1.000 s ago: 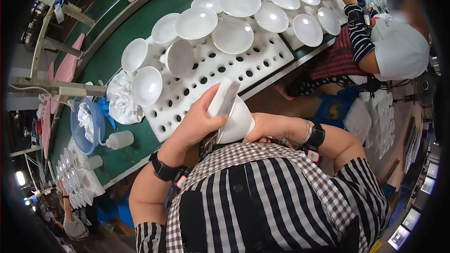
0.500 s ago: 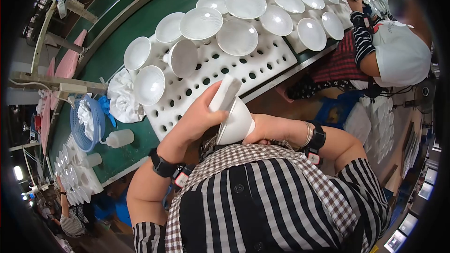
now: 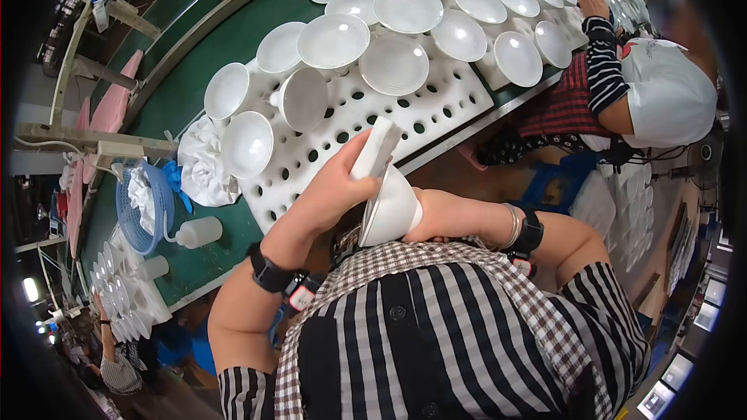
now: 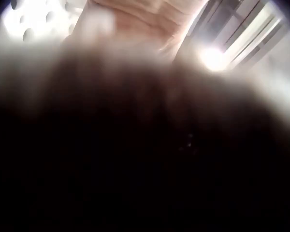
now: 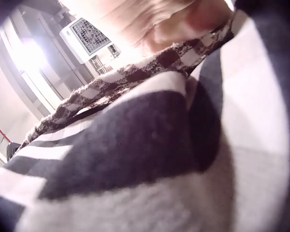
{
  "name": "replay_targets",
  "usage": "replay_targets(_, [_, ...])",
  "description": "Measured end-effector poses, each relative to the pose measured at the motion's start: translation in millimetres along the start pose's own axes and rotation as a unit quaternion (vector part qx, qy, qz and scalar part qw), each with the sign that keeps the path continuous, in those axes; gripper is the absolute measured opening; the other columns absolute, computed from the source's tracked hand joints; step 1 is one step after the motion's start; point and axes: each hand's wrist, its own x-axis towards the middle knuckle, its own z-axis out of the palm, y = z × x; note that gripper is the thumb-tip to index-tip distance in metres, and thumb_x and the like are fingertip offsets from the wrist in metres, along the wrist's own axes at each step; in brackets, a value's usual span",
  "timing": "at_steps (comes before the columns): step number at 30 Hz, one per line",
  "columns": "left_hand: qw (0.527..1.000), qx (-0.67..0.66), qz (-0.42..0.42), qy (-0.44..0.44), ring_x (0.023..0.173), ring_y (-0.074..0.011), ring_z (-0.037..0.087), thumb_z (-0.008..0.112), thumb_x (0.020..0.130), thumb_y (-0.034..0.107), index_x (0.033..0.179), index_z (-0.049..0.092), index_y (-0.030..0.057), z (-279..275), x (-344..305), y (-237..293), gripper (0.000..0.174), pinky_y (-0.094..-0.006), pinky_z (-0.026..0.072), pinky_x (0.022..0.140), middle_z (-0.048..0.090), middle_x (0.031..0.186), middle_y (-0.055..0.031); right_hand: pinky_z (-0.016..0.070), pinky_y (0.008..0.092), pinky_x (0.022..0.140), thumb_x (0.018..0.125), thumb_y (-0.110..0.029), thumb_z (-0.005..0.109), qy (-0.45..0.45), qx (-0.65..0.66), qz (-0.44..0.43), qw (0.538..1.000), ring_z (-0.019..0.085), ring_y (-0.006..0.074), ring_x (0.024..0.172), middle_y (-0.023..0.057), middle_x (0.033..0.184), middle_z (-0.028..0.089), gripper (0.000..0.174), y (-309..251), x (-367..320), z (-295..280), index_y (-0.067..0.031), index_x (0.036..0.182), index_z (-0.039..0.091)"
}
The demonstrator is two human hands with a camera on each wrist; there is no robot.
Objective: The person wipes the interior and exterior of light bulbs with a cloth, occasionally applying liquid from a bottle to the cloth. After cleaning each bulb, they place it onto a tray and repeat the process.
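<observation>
In the head view my left hand (image 3: 334,187) grips a flat white block (image 3: 377,148), thumb on the near side, just over a white reflector lamp (image 3: 393,206). The block overlaps the rim of the lamp in this view. My right hand (image 3: 428,218) holds the lamp at its narrow end, close against the checked apron (image 3: 342,260); most of its fingers are hidden. The left wrist view is mostly dark, with part of the left hand (image 4: 140,19) at the top. Part of the right hand (image 5: 164,24) shows above the apron in the right wrist view.
A white holed tray (image 3: 299,159) bears several reflector lamps (image 3: 334,39) on the green table. To the left are a crumpled white cloth (image 3: 208,162), a blue basket (image 3: 140,218) and a white bottle (image 3: 198,232). Another person (image 3: 607,85) works at the far right.
My hands, the block and the lamp have barely moved. At the back, the lone lamp on the green surface has shifted left. The other person's hand has moved among the far lamps.
</observation>
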Motion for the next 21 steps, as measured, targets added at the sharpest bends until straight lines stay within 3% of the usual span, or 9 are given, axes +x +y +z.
replay_targets(4, [1.0,-0.016,0.022,0.01,0.118,-0.0171,0.051,0.063,0.079,0.009,0.143,0.034,-0.0013,-6,2,-16,0.071,-0.0309,0.0396,0.101,0.055,0.126,-0.011,0.0416,0.0205,0.047,0.071,-0.016,0.073,0.007,0.026,-0.026,0.999,0.048,0.006,0.051,0.0034,0.08,0.06,0.054,14,8,-6,0.0011,0.117,0.052])
replay_targets(7, [0.99,0.022,0.055,0.125,0.119,-0.0209,0.052,0.065,0.083,0.015,0.14,0.041,-0.0001,-13,-8,-30,0.064,-0.0341,0.0392,0.102,0.055,0.129,-0.0127,0.039,0.0202,0.044,0.073,-0.013,0.072,-0.025,0.092,-0.012,0.995,0.047,0.0061,0.05,0.0027,0.078,0.059,0.047,19,9,-15,0.0018,0.114,0.052])
replay_targets(10, [0.832,0.384,0.373,0.145,0.11,-0.0325,0.055,0.067,0.084,0.027,0.126,0.06,0.0095,-17,-16,-24,0.046,-0.0426,0.0408,0.096,0.054,0.132,-0.0152,0.032,0.0205,0.038,0.079,-0.004,0.067,-0.089,0.228,0.017,0.969,0.041,0.0041,0.046,-0.0004,0.069,0.053,0.028,28,16,-26,-0.0012,0.104,0.054])
replay_targets(11, [0.831,0.385,0.374,0.146,0.11,-0.0325,0.055,0.067,0.084,0.027,0.126,0.06,0.0095,-13,-21,-20,0.046,-0.0426,0.0408,0.096,0.054,0.132,-0.0152,0.032,0.0205,0.038,0.079,-0.004,0.067,-0.089,0.226,0.016,0.97,0.041,0.0041,0.046,-0.0004,0.069,0.053,0.028,28,16,-27,-0.0012,0.104,0.054])
replay_targets(13, [0.67,0.602,0.43,0.054,0.104,-0.0311,0.055,0.066,0.083,0.029,0.12,0.065,0.0142,-2,-29,-11,0.04,-0.0396,0.0416,0.087,0.054,0.133,-0.0122,0.0309,0.0208,0.037,0.078,-0.004,0.067,-0.085,0.238,0.029,0.967,0.04,0.0042,0.044,-0.0001,0.067,0.052,0.024,22,15,-25,-0.0015,0.099,0.055])
replay_targets(15, [0.672,0.608,0.416,0.072,0.104,-0.0276,0.055,0.064,0.083,0.027,0.115,0.067,0.0161,3,-19,-8,0.035,-0.0374,0.0409,0.084,0.057,0.131,-0.0084,0.0303,0.0217,0.036,0.078,-0.003,0.067,-0.079,0.234,0.026,0.969,0.04,0.0047,0.043,0.0,0.066,0.052,0.023,24,18,-22,-0.0009,0.097,0.055])
replay_targets(18, [0.828,0.49,0.267,0.047,0.097,-0.0261,0.058,0.06,0.089,0.022,0.112,0.068,0.0103,-10,16,-8,0.027,-0.0362,0.0435,0.086,0.066,0.115,-0.0092,0.0325,0.0218,0.037,0.073,-0.004,0.066,-0.068,0.136,0.031,0.988,0.042,0.0055,0.044,0.001,0.067,0.054,0.034,35,23,-16,0.0024,0.103,0.053])
replay_targets(19, [0.828,0.49,0.267,0.052,0.097,-0.0261,0.058,0.06,0.089,0.022,0.112,0.068,0.0103,-15,24,-11,0.027,-0.0362,0.0435,0.086,0.066,0.115,-0.0092,0.0335,0.0214,0.038,0.071,-0.004,0.066,-0.035,0.093,0.016,0.995,0.043,0.0057,0.044,0.0021,0.068,0.055,0.041,9,8,-7,0.0041,0.108,0.052])
replay_targets(21, [0.904,0.387,0.172,0.056,0.097,-0.0286,0.06,0.056,0.093,0.02,0.112,0.067,0.0054,-23,31,-17,0.026,-0.0362,0.0462,0.087,0.067,0.111,-0.0117,0.0339,0.0213,0.039,0.071,-0.003,0.065,-0.01,0.087,-0.068,0.994,0.044,0.0058,0.045,0.0017,0.068,0.055,0.044,4,6,-2,0.0044,0.111,0.052])
